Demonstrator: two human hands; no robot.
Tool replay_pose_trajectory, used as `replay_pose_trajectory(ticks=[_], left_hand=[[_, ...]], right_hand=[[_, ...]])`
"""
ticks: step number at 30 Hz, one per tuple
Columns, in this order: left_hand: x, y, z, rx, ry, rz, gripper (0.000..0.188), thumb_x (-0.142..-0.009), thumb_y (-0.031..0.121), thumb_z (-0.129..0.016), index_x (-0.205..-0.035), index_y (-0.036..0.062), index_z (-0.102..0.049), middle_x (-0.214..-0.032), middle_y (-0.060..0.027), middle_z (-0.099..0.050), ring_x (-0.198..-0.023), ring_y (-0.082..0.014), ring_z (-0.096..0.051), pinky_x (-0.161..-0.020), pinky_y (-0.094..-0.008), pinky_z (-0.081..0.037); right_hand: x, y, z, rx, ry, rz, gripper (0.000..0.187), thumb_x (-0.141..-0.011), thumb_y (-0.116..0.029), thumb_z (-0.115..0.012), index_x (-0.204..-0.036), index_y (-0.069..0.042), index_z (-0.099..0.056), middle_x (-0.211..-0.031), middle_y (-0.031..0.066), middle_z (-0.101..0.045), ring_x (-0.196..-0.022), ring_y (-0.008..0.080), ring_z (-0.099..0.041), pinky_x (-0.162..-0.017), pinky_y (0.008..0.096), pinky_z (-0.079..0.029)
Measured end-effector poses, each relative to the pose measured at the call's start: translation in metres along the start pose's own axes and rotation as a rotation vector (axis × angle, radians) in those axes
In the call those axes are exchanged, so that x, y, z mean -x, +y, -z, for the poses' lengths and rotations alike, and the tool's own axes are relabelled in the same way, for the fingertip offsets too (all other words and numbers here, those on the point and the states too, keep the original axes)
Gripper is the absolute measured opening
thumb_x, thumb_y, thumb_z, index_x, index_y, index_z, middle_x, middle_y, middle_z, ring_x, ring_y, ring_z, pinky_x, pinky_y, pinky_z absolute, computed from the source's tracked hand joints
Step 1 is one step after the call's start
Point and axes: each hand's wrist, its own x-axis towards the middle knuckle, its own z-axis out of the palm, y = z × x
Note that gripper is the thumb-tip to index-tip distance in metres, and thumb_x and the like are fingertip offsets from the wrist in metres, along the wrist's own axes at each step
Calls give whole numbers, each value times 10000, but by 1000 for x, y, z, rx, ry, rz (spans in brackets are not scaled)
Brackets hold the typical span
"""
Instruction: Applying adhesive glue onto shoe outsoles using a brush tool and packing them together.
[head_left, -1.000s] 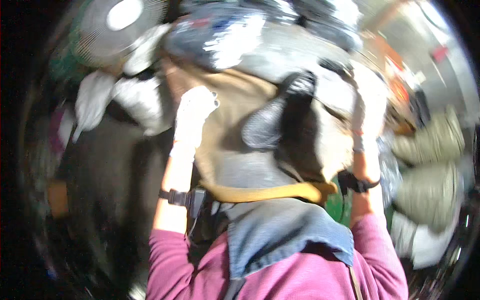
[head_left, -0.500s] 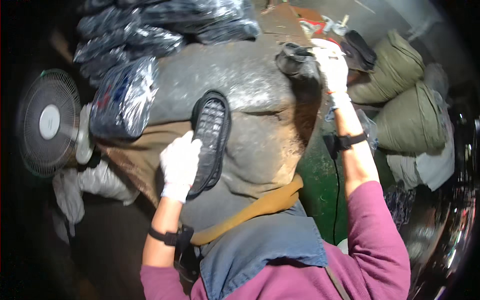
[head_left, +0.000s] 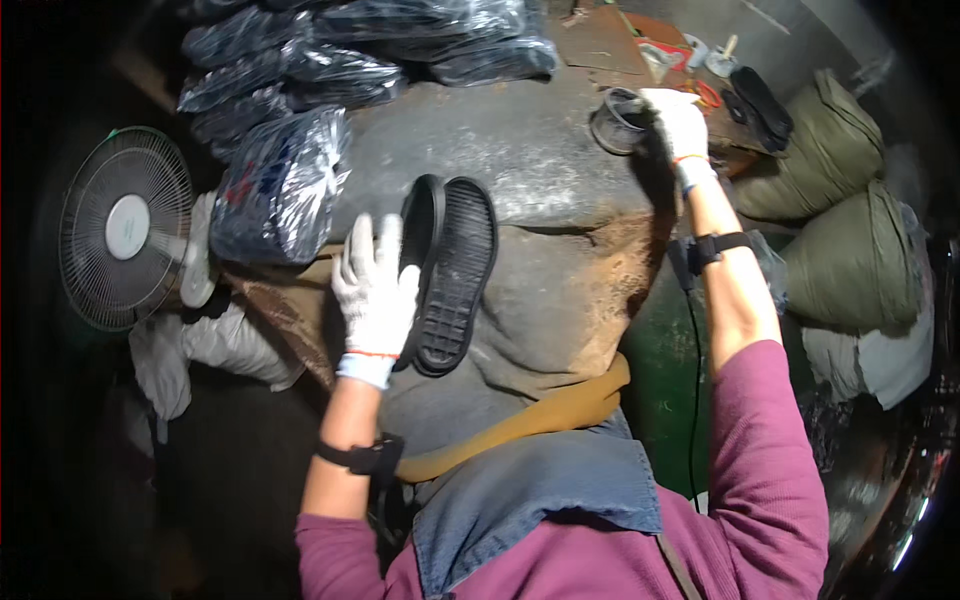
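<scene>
Two black shoe soles lie side by side on the grey sheet over the bench. The right sole is flat with its ribbed, gridded face up; the left sole is tilted against it, partly behind my left hand. My left hand, in a white glove, has its fingers spread, and the thumb is at the left sole's edge. Further off at the right, my gloved right hand is closed beside a dark round tub. What its fingers hold, if anything, cannot be made out.
Plastic-wrapped dark packages are piled at the back left, with another wrapped bundle nearer. A fan stands left. Olive-green sacks sit right, near dark soles. A mustard cloth roll edges the bench.
The soles, previously overlapping, have come apart to lie side by side. My left hand's fingers have spread out. My right hand stays beside the tub, and the whole view has shifted slightly.
</scene>
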Motion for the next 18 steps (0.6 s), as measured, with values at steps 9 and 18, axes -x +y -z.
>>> replay_pose_trajectory(ticks=[9, 18], left_hand=[[33, -14, -32, 699, -238, 474, 792, -971, 167, -706, -1595, -54, -271, -1197, -167, -707, -1033, -224, -668, -937, -342, -524], [4, -31, 24, 2280, -677, 574, 419, -926, 99, -633, -1328, -19, -620, -1177, -130, -726, -993, -211, -713, -905, -345, -592]], right_hand=[[25, 17, -34, -1368, 422, -535, 286, -1020, -124, -539, -1111, 14, -773, -1063, 76, -774, -962, 158, -698, -896, 304, -540], [41, -5, 0, -2190, 546, -668, 200, -942, -35, -671, -1115, 48, -729, -1076, 119, -739, -977, 190, -690, -919, 320, -561]])
